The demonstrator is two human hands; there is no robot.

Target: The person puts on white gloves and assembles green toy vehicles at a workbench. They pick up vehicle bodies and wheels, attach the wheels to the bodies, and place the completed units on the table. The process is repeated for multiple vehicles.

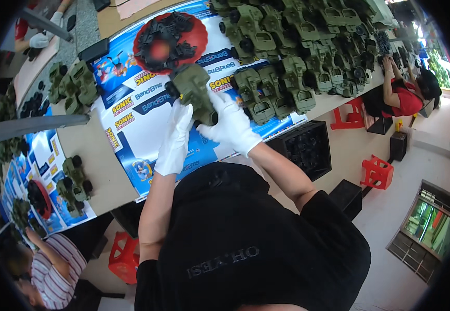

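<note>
Between my two white-gloved hands is an olive-green toy vehicle [192,89], held over the printed sheet on the table. A black wheel shows at its left side. My left hand [175,139] has its fingers closed at the vehicle's near left end. My right hand [232,122] grips its right side, thumb toward the near end and fingers along the edge. Just beyond the vehicle sits a round red tray [202,37] with black plastic parts [165,28] heaped in it. The vehicle's underside is hidden.
Rows of green toy vehicles [300,46] fill the table's right side; several more [74,85] stand at left. A black crate [305,151] of dark parts adjoins the near right edge. Co-workers sit at left and far right, near red stools [377,172].
</note>
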